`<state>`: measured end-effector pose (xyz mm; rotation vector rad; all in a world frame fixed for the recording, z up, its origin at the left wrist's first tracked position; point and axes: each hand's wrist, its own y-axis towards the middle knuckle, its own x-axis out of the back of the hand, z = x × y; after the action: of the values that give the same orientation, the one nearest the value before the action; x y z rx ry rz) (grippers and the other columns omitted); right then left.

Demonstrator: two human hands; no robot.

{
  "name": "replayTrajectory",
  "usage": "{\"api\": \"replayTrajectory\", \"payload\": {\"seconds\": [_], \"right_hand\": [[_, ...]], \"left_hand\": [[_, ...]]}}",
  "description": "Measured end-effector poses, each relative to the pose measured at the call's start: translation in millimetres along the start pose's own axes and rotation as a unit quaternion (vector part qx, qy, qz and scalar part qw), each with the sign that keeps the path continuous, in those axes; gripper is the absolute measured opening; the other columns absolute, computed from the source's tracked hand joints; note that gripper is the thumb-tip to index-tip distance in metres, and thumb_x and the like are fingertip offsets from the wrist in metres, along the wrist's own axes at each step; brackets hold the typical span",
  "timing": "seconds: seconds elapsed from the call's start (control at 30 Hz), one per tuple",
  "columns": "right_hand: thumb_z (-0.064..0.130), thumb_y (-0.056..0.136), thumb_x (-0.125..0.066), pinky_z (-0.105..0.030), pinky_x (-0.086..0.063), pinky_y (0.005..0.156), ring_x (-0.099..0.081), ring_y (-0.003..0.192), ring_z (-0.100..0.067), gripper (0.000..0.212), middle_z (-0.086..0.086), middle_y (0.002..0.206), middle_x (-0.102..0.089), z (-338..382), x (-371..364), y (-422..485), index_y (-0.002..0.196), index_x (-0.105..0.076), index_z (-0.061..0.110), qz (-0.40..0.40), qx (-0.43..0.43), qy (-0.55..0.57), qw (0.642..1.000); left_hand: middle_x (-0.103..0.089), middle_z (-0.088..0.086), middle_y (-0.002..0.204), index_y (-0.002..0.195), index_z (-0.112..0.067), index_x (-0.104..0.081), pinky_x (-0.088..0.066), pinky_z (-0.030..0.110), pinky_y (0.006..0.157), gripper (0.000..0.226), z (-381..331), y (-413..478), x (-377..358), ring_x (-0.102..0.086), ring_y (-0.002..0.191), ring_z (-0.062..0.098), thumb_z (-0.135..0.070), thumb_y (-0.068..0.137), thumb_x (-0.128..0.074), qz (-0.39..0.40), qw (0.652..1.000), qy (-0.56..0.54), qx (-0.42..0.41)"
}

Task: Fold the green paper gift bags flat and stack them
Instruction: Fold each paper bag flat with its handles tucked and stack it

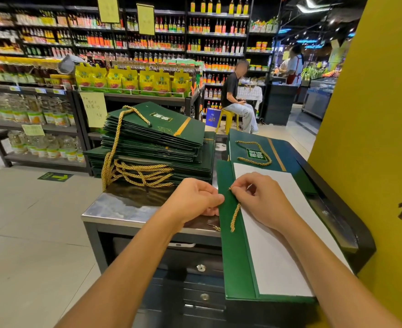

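Stack of flat green bags (152, 138) sitting on steel bench (114, 207), gold handles (136, 171) spilling over stack's near side. Right of stack, green bag (235, 252) lying opened out, white inside facing up. Left hand (192, 200) pinching this bag's left edge, just in front of stack. Right hand (261, 197) pinching end of gold cord (235, 216) at green flap, cord trailing toward camera. Second green bag (249, 147) lying right of stack, beyond right hand, handle looping on top.
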<state>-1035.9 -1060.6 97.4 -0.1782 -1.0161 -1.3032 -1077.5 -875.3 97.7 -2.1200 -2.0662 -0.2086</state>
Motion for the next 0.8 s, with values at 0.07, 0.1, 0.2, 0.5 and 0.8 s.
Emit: {"api": "replayTrajectory", "payload": {"seconds": [0.07, 0.1, 0.2, 0.5, 0.8], "right_hand": [[0.023, 0.095, -0.066, -0.014, -0.043, 0.061, -0.054, 0.069, -0.004, 0.008, 0.008, 0.079, -0.066, -3.0, -0.7, -1.0, 0.09, -0.072, 0.024, 0.0, -0.022, 0.05, 0.999], [0.023, 0.095, -0.066, -0.016, -0.043, 0.061, -0.053, 0.067, -0.003, 0.009, 0.007, 0.078, -0.066, -4.0, -0.1, -1.5, 0.089, -0.073, 0.023, 0.0, -0.032, 0.077, 0.997], [0.021, 0.096, -0.066, -0.014, -0.042, 0.057, -0.049, 0.061, -0.001, 0.011, 0.004, 0.072, -0.065, -3.2, 2.3, -3.4, 0.089, -0.074, 0.019, 0.002, -0.054, 0.152, 0.987], [0.022, 0.098, -0.065, -0.023, -0.031, 0.044, -0.041, 0.046, -0.011, 0.016, 0.001, 0.056, -0.054, 0.2, 6.2, -7.5, 0.091, -0.076, 0.012, -0.006, -0.095, 0.283, 0.954], [0.019, 0.097, -0.064, -0.031, -0.034, 0.065, -0.041, 0.066, -0.018, 0.02, -0.009, 0.071, -0.049, 14.7, 22.1, -3.0, 0.082, -0.074, 0.012, -0.002, -0.142, 0.419, 0.897]], "left_hand": [[-0.073, 0.007, 0.073, 0.1, 0.006, -0.072, -0.061, 0.023, 0.07, 0.014, 0.8, -1.1, -0.1, -0.066, 0.061, 0.008, -0.007, 0.095, -0.068, 0.002, 1.0, -0.001, -0.007], [-0.073, 0.007, 0.072, 0.099, 0.004, -0.072, -0.061, 0.023, 0.07, 0.014, 0.9, -1.6, -0.3, -0.066, 0.061, 0.008, -0.009, 0.095, -0.069, 0.0, 1.0, 0.001, -0.01], [-0.076, 0.007, 0.075, 0.097, -0.004, -0.073, -0.06, 0.023, 0.07, 0.013, 0.8, -2.5, -0.4, -0.068, 0.065, 0.008, -0.016, 0.095, -0.07, -0.004, 1.0, 0.011, -0.018], [-0.078, 0.014, 0.089, 0.1, -0.006, -0.074, -0.062, 0.033, 0.08, 0.025, 2.6, -4.4, -0.4, -0.07, 0.074, 0.017, -0.03, 0.094, -0.072, 0.004, 1.0, -0.005, -0.026], [-0.077, 0.015, 0.084, 0.097, -0.002, -0.073, -0.061, 0.027, 0.068, 0.013, 1.8, -5.3, 0.5, -0.068, 0.067, 0.016, -0.014, 0.094, -0.071, -0.014, 1.0, 0.009, -0.026]]}}
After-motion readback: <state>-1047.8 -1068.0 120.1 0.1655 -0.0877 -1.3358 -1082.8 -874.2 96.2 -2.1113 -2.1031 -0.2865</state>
